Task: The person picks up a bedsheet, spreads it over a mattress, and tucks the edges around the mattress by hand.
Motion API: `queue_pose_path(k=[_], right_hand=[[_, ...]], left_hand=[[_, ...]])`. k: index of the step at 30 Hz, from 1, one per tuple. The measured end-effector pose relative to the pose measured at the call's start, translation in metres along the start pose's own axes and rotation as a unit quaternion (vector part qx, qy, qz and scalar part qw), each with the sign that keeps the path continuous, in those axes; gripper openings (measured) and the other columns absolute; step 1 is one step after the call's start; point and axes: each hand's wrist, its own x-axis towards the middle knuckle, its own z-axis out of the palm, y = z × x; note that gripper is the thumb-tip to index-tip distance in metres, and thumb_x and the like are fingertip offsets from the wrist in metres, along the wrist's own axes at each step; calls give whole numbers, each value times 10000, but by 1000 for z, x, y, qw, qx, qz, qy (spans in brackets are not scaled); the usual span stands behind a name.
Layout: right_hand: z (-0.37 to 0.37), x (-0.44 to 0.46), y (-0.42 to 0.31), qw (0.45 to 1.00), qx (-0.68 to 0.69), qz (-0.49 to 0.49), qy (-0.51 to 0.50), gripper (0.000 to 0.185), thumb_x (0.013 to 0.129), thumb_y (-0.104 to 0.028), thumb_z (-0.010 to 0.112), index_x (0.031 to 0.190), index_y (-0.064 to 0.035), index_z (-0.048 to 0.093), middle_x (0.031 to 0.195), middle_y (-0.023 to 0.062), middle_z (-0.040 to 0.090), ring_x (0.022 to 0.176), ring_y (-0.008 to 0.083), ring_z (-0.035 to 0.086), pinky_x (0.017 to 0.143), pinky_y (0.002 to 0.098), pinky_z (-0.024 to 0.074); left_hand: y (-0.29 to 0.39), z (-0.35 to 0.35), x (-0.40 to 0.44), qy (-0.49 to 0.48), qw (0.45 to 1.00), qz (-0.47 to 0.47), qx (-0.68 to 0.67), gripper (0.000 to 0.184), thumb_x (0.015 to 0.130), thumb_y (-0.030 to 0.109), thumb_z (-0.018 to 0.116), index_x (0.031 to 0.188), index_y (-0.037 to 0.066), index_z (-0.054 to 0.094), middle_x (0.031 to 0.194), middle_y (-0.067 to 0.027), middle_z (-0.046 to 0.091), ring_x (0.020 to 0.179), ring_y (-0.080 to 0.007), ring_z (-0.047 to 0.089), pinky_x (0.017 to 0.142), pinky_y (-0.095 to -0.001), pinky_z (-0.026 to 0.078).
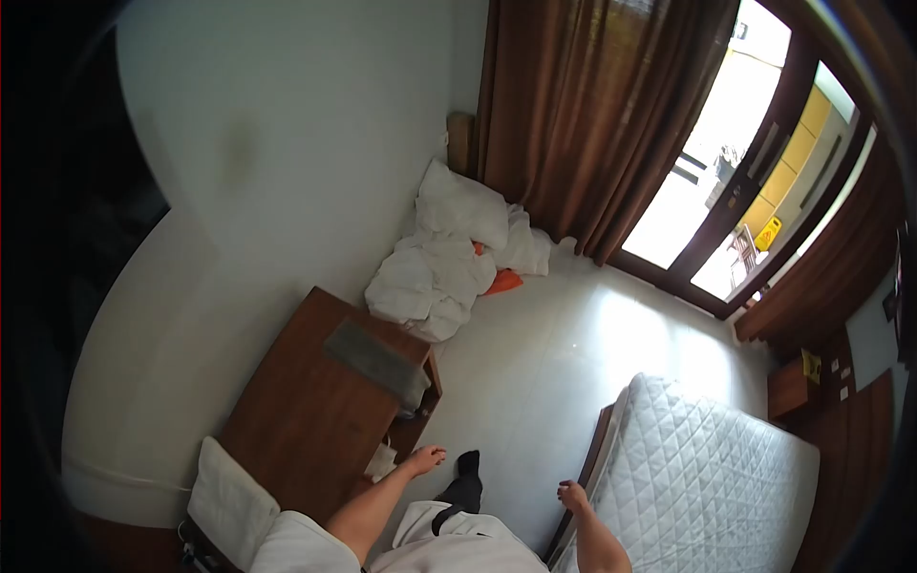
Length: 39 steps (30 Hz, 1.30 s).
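My left hand [426,460] hangs in the air beside the wooden desk [315,401], near its open shelf. Its fingers are loosely bent, and nothing shows in them. On the other side my right hand [571,495] is next to the edge of a white quilted mattress [712,468], with its fingers slightly curled and no object visible in it. From this view I cannot tell whether that hand touches the mattress. Between my hands one dark-clad foot [467,465] steps on the pale tiled floor [525,382].
White pillows [463,205] and crumpled bedding [435,282] lie on the floor by the wall, with an orange cloth [503,281] beside them. A white cushioned chair [229,501] stands at the desk. Brown curtains [592,115] hang beside a glass door [735,191]. The mattress leaves a walkway beside the desk.
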Motion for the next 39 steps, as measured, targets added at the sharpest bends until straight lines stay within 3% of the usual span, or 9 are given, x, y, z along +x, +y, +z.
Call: queue_pose_path(k=[5, 9, 13, 16, 18, 23, 31, 33, 39], right_hand=[[-97, 23, -92, 980, 162, -3, -119, 268, 842, -97, 542, 1090, 4, 525, 794, 95, 605, 666, 181, 585, 531, 308, 475], [-148, 82, -171, 983, -170, -42, 58, 282, 848, -169, 561, 1075, -3, 542, 823, 94, 610, 649, 169, 585, 532, 303, 474], [-197, 180, -156, 988, -144, 50, 8, 252, 828, -172, 579, 1026, -15, 586, 798, 91, 635, 641, 181, 606, 544, 306, 487], [-234, 287, -146, 789, -471, -387, -76, 222, 798, -182, 606, 965, -36, 615, 799, 110, 647, 652, 196, 621, 552, 314, 492], [-251, 324, -222, 947, -310, -49, -67, 202, 777, -192, 618, 922, -52, 623, 780, 100, 650, 638, 194, 626, 559, 311, 497], [-269, 462, -412, 863, -447, -234, 14, 170, 767, -187, 609, 895, -77, 630, 719, 62, 651, 600, 168, 633, 569, 300, 508], [-192, 675, -645, 831, -405, -353, -147, 224, 821, -23, 497, 1034, -41, 562, 787, 40, 639, 654, 125, 619, 586, 222, 501], [-160, 725, -660, 900, -337, -208, -181, 279, 785, -205, 539, 1031, -90, 605, 1020, 140, 627, 933, 317, 599, 827, 372, 478], [-63, 743, -802, 846, -431, -226, -219, 317, 783, -217, 534, 1067, -83, 581, 1057, 178, 606, 992, 333, 574, 862, 385, 458]], left_hand=[[98, -15, 108, -21, 999, 35, -30, 315, 877, 215, 515, 1114, 15, 572, 935, -74, 645, 815, -141, 588, 775, -284, 466], [171, -50, 195, -7, 999, 54, -3, 315, 878, 215, 514, 1112, 12, 571, 943, -76, 643, 820, -142, 589, 777, -282, 466], [200, -72, 276, 20, 996, 36, -73, 315, 879, 223, 508, 1105, 14, 574, 947, -77, 643, 813, -144, 593, 770, -279, 468], [209, -90, 324, 61, 993, -9, -101, 304, 879, 220, 510, 1089, 11, 578, 932, -75, 645, 803, -145, 595, 759, -276, 470], [184, -98, 351, 89, 990, -34, -109, 295, 877, 214, 512, 1078, 8, 579, 922, -74, 645, 796, -144, 596, 750, -274, 471], [186, -120, 401, 171, 966, -39, -187, 266, 873, 200, 511, 1036, 4, 588, 882, -73, 647, 757, -143, 599, 700, -278, 478], [189, -165, 442, 247, 918, -158, -266, 277, 828, 220, 539, 978, 0, 616, 843, -90, 655, 723, -163, 618, 681, -302, 486], [179, -173, 456, 256, 916, -190, -242, 261, 805, 223, 548, 947, 23, 636, 810, -97, 654, 729, -178, 623, 685, -307, 486], [174, -215, 498, 253, 926, -194, -204, 246, 808, 231, 543, 955, 60, 643, 818, -107, 657, 739, -216, 625, 702, -335, 484]])
